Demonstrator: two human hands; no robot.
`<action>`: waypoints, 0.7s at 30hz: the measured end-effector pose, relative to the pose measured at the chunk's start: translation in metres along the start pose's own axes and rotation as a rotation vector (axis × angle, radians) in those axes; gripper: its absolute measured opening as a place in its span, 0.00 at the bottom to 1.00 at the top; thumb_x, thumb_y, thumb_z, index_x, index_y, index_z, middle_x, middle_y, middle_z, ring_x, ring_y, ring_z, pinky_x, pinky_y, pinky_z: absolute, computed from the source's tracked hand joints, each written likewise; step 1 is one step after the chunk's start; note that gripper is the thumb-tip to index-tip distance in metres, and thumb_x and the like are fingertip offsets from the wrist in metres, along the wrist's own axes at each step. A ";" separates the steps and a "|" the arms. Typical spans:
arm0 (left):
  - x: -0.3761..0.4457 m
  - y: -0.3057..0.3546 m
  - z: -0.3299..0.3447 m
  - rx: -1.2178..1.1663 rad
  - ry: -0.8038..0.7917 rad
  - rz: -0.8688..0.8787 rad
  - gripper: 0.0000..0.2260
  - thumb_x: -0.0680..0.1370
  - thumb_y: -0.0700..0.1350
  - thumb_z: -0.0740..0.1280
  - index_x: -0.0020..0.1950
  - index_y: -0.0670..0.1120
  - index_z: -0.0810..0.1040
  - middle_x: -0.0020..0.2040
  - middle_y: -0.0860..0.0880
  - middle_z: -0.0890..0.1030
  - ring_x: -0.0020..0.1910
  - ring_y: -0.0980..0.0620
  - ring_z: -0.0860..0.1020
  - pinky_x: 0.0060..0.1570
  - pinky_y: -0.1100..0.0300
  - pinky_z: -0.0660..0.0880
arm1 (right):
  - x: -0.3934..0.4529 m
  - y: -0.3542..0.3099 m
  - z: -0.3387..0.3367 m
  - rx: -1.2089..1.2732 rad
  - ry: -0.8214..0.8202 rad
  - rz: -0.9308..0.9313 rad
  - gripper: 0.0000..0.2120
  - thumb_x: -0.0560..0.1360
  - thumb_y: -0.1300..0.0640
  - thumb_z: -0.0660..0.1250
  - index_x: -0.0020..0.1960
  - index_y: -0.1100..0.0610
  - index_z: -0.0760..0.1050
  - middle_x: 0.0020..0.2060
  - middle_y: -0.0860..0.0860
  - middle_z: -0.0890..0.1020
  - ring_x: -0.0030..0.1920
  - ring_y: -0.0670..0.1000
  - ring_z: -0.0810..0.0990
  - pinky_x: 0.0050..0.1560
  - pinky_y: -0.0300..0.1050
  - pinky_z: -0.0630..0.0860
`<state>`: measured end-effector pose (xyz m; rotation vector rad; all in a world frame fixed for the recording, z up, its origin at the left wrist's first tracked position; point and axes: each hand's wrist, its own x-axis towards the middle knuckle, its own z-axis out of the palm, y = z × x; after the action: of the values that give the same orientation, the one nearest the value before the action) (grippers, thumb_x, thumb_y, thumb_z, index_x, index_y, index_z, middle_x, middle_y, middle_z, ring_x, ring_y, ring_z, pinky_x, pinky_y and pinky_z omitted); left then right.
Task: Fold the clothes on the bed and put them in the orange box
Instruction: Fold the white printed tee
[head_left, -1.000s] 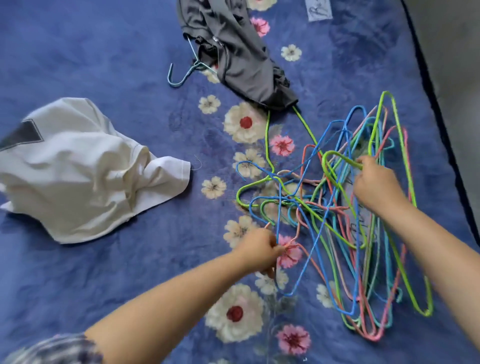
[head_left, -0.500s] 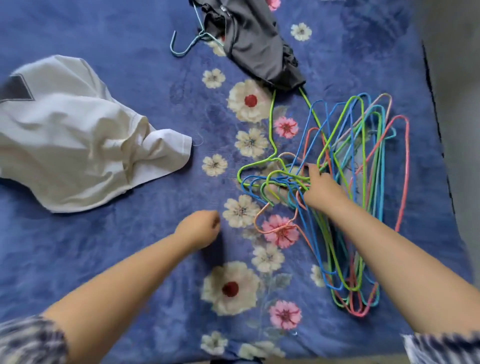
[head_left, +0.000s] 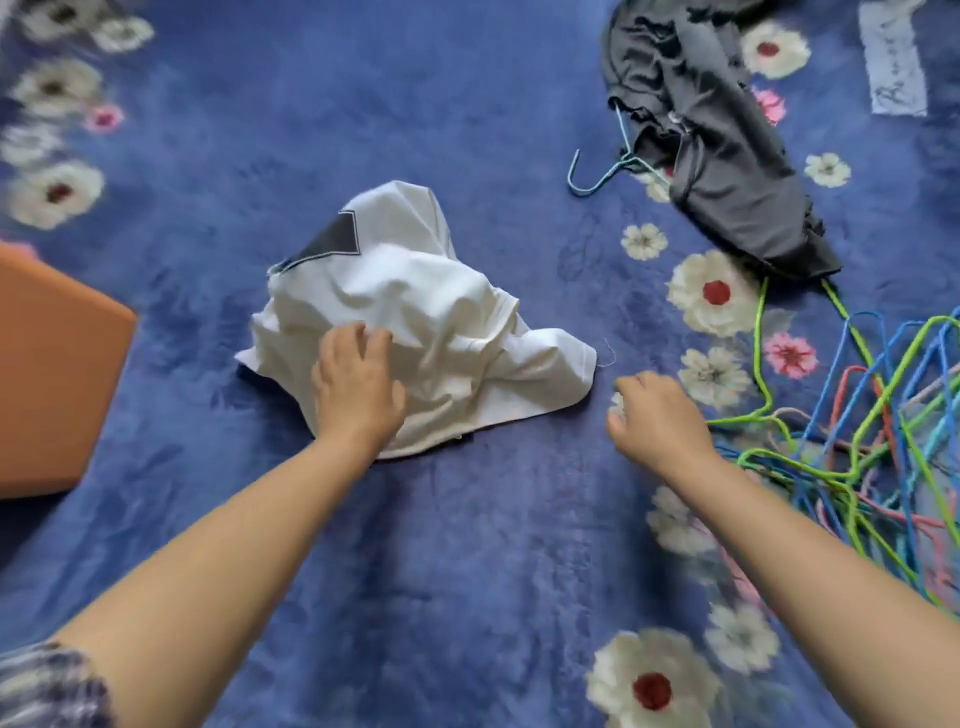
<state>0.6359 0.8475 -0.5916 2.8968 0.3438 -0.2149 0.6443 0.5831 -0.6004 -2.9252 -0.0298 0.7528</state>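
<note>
A crumpled white shirt (head_left: 415, 312) with a dark patch lies in a heap in the middle of the blue floral bed cover. My left hand (head_left: 358, 384) rests on its near left side, fingers spread and slightly bent on the cloth. My right hand (head_left: 654, 415) hovers just right of the shirt's sleeve, fingers loosely curled and holding nothing. A dark grey garment (head_left: 727, 171) lies at the far right, still on a teal hanger (head_left: 597, 176). A corner of the orange box (head_left: 52, 374) shows at the left edge.
A tangle of coloured wire hangers (head_left: 872, 441) lies at the right edge, close to my right forearm. A pale label patch (head_left: 896, 62) sits at the top right corner of the cover.
My right hand let go of the hangers and moved left toward the shirt. My left hand moved onto the white shirt. The view swung left, bringing the orange box in.
</note>
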 end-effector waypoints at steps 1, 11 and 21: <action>0.010 -0.018 -0.003 0.030 -0.020 -0.025 0.26 0.74 0.43 0.67 0.70 0.44 0.65 0.71 0.40 0.59 0.71 0.41 0.55 0.66 0.47 0.58 | 0.012 -0.025 0.006 0.051 -0.005 -0.032 0.20 0.76 0.51 0.61 0.65 0.59 0.67 0.63 0.56 0.71 0.64 0.58 0.67 0.58 0.50 0.68; 0.066 -0.104 0.002 -0.246 -0.259 0.073 0.21 0.75 0.44 0.66 0.67 0.45 0.70 0.61 0.43 0.70 0.61 0.44 0.70 0.58 0.55 0.69 | 0.079 -0.136 0.031 0.514 0.086 0.132 0.24 0.66 0.33 0.60 0.45 0.53 0.76 0.61 0.56 0.73 0.67 0.58 0.64 0.66 0.51 0.61; 0.057 -0.155 -0.005 -0.284 -0.405 0.150 0.14 0.74 0.45 0.63 0.30 0.48 0.63 0.34 0.52 0.68 0.38 0.49 0.69 0.34 0.59 0.63 | 0.029 -0.142 -0.011 1.589 0.361 0.460 0.13 0.80 0.62 0.55 0.36 0.55 0.65 0.31 0.49 0.74 0.33 0.47 0.73 0.37 0.41 0.73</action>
<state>0.6532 1.0081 -0.6270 2.5059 0.0766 -0.6555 0.6762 0.7246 -0.5872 -1.4415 0.8444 0.0672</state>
